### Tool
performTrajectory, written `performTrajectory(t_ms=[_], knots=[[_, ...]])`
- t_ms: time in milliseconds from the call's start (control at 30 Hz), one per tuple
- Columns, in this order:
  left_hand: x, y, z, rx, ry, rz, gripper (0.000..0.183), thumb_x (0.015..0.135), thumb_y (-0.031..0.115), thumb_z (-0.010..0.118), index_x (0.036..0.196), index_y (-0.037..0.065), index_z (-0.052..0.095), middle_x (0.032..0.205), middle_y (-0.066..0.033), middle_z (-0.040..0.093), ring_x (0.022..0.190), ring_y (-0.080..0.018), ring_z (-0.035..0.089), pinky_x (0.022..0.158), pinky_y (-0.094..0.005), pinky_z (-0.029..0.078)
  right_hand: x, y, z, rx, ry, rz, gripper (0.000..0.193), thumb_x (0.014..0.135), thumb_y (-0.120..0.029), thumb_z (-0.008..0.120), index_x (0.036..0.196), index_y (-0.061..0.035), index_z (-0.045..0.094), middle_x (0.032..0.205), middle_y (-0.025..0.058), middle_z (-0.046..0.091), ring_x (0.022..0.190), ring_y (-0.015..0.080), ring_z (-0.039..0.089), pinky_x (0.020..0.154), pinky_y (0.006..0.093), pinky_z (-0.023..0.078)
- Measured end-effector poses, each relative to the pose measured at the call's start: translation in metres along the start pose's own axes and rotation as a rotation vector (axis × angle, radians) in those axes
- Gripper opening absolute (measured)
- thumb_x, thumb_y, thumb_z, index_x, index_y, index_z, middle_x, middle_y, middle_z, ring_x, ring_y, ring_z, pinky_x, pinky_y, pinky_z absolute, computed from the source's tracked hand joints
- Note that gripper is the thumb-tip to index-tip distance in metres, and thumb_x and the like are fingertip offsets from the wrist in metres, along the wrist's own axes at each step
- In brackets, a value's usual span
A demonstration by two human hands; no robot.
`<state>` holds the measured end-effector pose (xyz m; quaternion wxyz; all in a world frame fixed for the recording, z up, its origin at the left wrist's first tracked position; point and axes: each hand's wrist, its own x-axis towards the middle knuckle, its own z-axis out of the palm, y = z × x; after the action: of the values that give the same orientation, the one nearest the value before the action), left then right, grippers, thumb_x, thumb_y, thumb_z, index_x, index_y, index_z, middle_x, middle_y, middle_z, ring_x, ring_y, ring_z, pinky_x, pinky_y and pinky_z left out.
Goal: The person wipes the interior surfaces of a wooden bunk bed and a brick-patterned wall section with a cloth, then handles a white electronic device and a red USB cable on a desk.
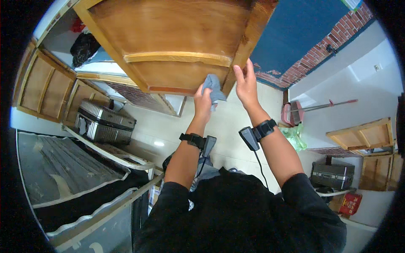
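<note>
A brown wooden cabinet door (177, 31) with a raised frame and a crossbar stands open in front of me, at the top of the view. My left hand (202, 103) grips a crumpled grey-blue cloth (213, 85) against the door's lower part, near its right-hand corner. At the door's right edge is my right hand (247, 87), its thumb on the near face and its fingers along the outer side. Part of those fingers is hidden by the edge. Each wrist wears a black strap with a small dark box and a cable.
An open cupboard holds a black bag (84, 49) at left. Below it stands a ribbed silver suitcase (105, 121), near a metal-railed bed (137, 196). A pink dustpan (295, 114) and a green plastic bag (295, 137) lie at right, with a dark case (333, 175) nearer me.
</note>
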<state>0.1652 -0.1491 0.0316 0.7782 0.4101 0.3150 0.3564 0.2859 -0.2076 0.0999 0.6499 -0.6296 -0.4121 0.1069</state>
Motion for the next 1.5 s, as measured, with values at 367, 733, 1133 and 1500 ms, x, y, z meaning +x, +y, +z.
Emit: performTrajectory(t_ms=[367, 733, 1133, 1500], knots=[[-0.001, 0.013, 0.024, 0.342, 0.022, 0.430, 0.037, 0.077, 0.012, 0.056, 0.112, -0.001, 0.059, 0.084, -0.0135, 0.066, 0.073, -0.0180, 0.062, 0.068, -0.0296, 0.049, 0.000, -0.006, 0.012, -0.013, -0.049, -0.030, 0.040, 0.096, -0.017, 0.044, 0.131, -0.0013, 0.033, 0.117, 0.0138, 0.052, 0.104, 0.0204, 0.051, 0.091, 0.0319, 0.039], [0.019, -0.054, -0.040, 0.718, 0.121, 0.251, 0.037, 0.077, 0.018, 0.056, 0.109, 0.000, 0.061, 0.085, -0.0216, 0.065, 0.076, -0.0284, 0.065, 0.070, -0.0345, 0.050, 0.001, -0.014, 0.011, -0.085, -0.125, -0.047, 0.038, 0.096, -0.016, 0.042, 0.130, -0.0025, 0.033, 0.113, 0.0115, 0.052, 0.101, 0.0198, 0.051, 0.089, 0.0323, 0.039], [0.018, -0.016, -0.030, 1.355, 0.125, 1.006, 0.064, 0.067, 0.008, 0.072, 0.126, 0.024, 0.053, 0.087, -0.0129, 0.056, 0.079, -0.0292, 0.059, 0.067, -0.0379, 0.050, 0.001, -0.005, 0.009, -0.044, -0.080, -0.008, 0.042, 0.095, -0.018, 0.046, 0.131, -0.0004, 0.033, 0.122, 0.0159, 0.051, 0.112, 0.0239, 0.050, 0.094, 0.0324, 0.038], [0.008, -0.058, -0.053, 1.536, 0.099, 0.444, 0.065, 0.071, 0.022, 0.069, 0.132, 0.025, 0.046, 0.084, -0.0193, 0.061, 0.070, -0.0345, 0.062, 0.060, -0.0424, 0.051, -0.001, -0.004, 0.006, -0.094, -0.066, 0.025, 0.050, 0.095, -0.023, 0.047, 0.136, -0.0014, 0.029, 0.121, 0.0170, 0.052, 0.109, 0.0241, 0.052, 0.092, 0.0331, 0.040]])
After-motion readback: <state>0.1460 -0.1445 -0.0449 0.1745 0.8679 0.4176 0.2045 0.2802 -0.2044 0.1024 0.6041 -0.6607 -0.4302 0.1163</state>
